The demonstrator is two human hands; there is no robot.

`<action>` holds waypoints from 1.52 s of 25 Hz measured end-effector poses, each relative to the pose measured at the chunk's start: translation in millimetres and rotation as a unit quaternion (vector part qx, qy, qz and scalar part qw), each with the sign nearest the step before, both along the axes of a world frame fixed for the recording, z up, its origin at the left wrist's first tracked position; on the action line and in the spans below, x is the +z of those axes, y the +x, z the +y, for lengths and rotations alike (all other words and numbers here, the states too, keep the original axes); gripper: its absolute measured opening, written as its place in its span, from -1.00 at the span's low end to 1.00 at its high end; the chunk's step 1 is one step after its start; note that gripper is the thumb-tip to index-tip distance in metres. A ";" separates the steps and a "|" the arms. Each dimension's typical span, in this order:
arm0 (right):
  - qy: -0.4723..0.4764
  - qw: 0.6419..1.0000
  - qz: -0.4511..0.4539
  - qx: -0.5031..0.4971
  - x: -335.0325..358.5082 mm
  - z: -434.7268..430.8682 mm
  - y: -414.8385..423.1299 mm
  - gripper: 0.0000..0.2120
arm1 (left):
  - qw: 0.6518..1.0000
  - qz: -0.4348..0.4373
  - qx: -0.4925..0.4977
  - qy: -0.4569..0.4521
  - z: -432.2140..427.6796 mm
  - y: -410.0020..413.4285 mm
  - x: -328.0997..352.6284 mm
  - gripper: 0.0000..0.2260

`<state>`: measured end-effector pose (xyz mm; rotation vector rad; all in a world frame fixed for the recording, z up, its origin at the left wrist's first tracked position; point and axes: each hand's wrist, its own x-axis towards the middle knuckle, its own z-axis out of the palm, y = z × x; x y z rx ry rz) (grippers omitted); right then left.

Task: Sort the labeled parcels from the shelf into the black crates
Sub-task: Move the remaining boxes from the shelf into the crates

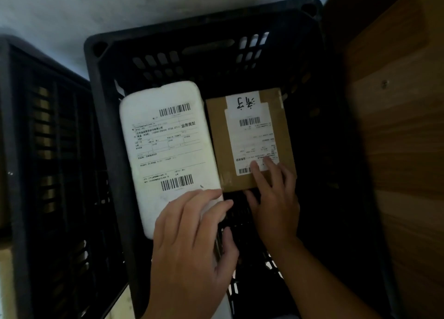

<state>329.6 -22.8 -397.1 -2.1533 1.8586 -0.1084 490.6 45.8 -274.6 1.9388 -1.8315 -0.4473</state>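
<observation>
— Where are the parcels?

— Both lie flat, labels up, side by side in the black crate [98,98]. The white parcel [165,146] is on the left, and the brown box [217,146] seems to touch its right edge.

— And the hands?

— The left hand [192,242] holds the white parcel's near end, with its fingers [204,195] curled over the top and the thumb at the side. The right hand [276,203] rests on the brown box. Its fingers [258,174] lie fairly straight on the label, thumb against the near edge.

— How would they handle?

— The white one looks padded and soft, so it's probably light and bendy and better supported from beneath. The box looks stiff. Its edges should give a firm hold, though the taped top may be slick.
</observation>
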 end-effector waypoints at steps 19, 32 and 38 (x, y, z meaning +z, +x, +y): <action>0.102 0.994 -0.021 0.028 71.0 -52.0 20.2 -0.34 | 0.998 -0.017 0.006 0.066 22.6 18.4 58.3 -0.63; -0.197 0.974 -0.076 0.089 429.2 11.1 -64.2 -0.37 | 0.992 -0.126 -0.016 0.004 2.1 -28.4 310.5 -0.42; -0.236 0.971 0.020 -0.019 487.3 91.4 -143.9 -0.25 | 0.986 -0.099 -0.122 -0.063 1.3 -89.9 363.7 -0.40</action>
